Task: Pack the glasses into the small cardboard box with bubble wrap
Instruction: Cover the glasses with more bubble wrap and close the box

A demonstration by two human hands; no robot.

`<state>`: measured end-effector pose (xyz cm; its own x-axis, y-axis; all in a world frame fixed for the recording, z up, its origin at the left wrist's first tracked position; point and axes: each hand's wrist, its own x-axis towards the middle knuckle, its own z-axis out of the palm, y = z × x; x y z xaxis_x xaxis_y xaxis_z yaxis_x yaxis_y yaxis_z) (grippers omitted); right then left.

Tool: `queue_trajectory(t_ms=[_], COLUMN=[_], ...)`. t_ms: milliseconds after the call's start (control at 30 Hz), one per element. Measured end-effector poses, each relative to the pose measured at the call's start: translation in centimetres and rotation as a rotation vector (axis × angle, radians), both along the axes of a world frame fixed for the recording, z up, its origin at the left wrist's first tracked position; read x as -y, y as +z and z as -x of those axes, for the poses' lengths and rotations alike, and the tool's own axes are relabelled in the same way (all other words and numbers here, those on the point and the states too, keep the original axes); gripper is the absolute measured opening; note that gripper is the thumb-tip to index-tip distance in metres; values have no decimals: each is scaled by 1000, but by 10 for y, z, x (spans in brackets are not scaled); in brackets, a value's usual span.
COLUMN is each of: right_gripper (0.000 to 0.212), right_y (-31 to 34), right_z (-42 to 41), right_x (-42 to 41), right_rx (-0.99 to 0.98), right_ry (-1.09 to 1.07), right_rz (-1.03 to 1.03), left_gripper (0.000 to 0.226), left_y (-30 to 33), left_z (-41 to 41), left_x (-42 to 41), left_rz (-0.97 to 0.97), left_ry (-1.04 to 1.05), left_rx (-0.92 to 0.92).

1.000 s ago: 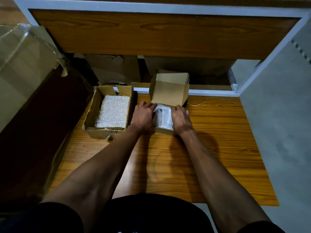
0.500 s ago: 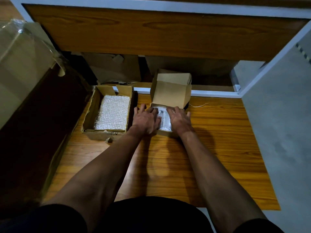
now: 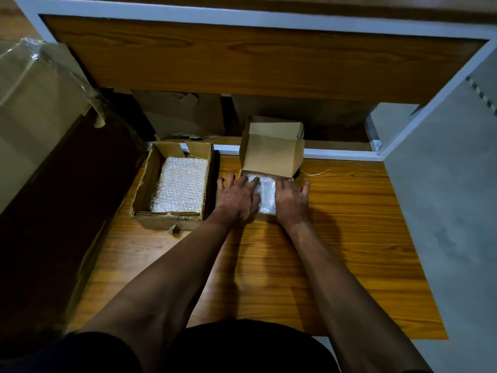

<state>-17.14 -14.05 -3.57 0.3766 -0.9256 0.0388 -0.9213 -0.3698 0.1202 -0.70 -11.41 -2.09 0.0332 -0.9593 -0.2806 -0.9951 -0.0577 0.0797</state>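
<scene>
Two hands, left hand (image 3: 236, 199) and right hand (image 3: 291, 201). Two open cardboard boxes on the wooden surface (image 3: 349, 238): small box (image 3: 271, 157) and larger box (image 3: 150, 189). Two bubble-wrap bundles, one (image 3: 266, 195) in the small box, one (image 3: 178, 189) in the larger.

Readable text: none anywhere in the view.
Open cardboard box (image 3: 172, 184): a few small dark marks sit on its near wall, at the right end just under the rim; they look like printing but are too small and dim to make out as letters or numbers.
Small cardboard box (image 3: 271, 157): its raised lid and flaps are plain brown card with no print, label or logo showing.
Bubble wrap (image 3: 179, 188) in the open box: clear and unmarked.
Large wrapped carton (image 3: 35, 109) at the left: plain tape and film, with no legible label.
</scene>
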Motion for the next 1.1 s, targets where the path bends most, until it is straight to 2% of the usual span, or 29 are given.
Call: queue_trajectory(t_ms=[167,367,533,600,700,900,1033,1100], right_gripper=[54,64,65,71,80,74,69,64], right_y=[9,18,5,-4,-9,-1,2,0], right_z=[3,3,14,19,21,14,20,23], right_x=[10,16,13,9,7,9,1,-3], right_rx=[-55,-73,147,251,297,295,281,306], right_ry=[-68,-71,37,88,99,38,46,57], right_rz=[-100,-182,-140,-146,-180,-221,-69,-77], left_gripper=[69,64,63,65,67,67,71,73], left_y=[6,11,2,-5,-9,4,-2,-6], left_z=[-2,-7,-14,-14,-10,-9,-13,-15], left_x=[10,11,-8,-17,-19,-14,-19,-24], left_rz=[-104,-114,40,31,-26,-105,23,59], left_ry=[34,-7,-28,-12,27,19,-13,-20], left_rx=[-38,-41,-53,-61,-77,-69,-80,-97])
